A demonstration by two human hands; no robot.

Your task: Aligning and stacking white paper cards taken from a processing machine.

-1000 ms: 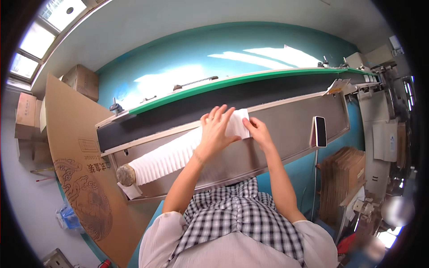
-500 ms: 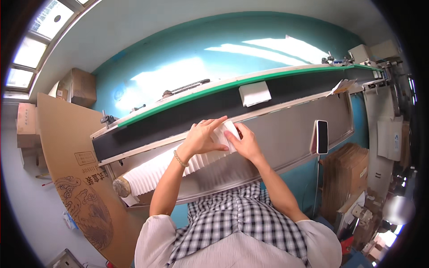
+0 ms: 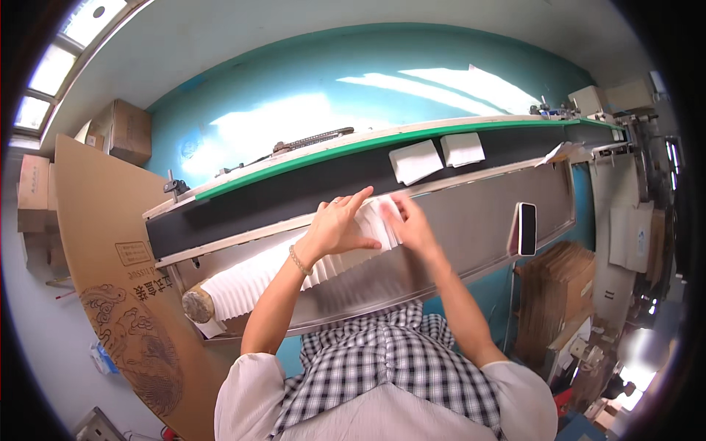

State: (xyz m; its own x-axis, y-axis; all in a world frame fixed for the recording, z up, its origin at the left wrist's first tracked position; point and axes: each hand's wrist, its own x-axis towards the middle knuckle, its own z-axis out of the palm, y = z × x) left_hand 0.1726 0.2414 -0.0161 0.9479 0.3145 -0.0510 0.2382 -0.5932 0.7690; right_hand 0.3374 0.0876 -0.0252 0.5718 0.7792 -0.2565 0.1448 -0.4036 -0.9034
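Note:
A long row of folded white tissues (image 3: pixel 257 280), standing on edge and pressed side by side, lies along a metal tray. My left hand (image 3: pixel 337 229) spans the row near its right end, thumb on the near side and fingers over the far side, gripping it. Right at that end is my right hand (image 3: pixel 415 229), its fingers blurred by motion against the last tissues; whether they pinch any is unclear. Beyond the tray, two flat folded white stacks (image 3: pixel 416 162) lie side by side on a dark conveyor belt (image 3: pixel 294 189).
A roundish brown block (image 3: pixel 197 304) sits at the row's left end. The metal tray (image 3: pixel 471 213) extends right to a phone (image 3: pixel 526 228) standing at its near edge. A large cardboard sheet (image 3: pixel 110 242) leans at left. Flattened cartons (image 3: pixel 555 290) are piled at right.
A second white stack now lies on the belt, and the earlier one has shifted right. My right hand has come to the row's end; my left hand stays on the row.

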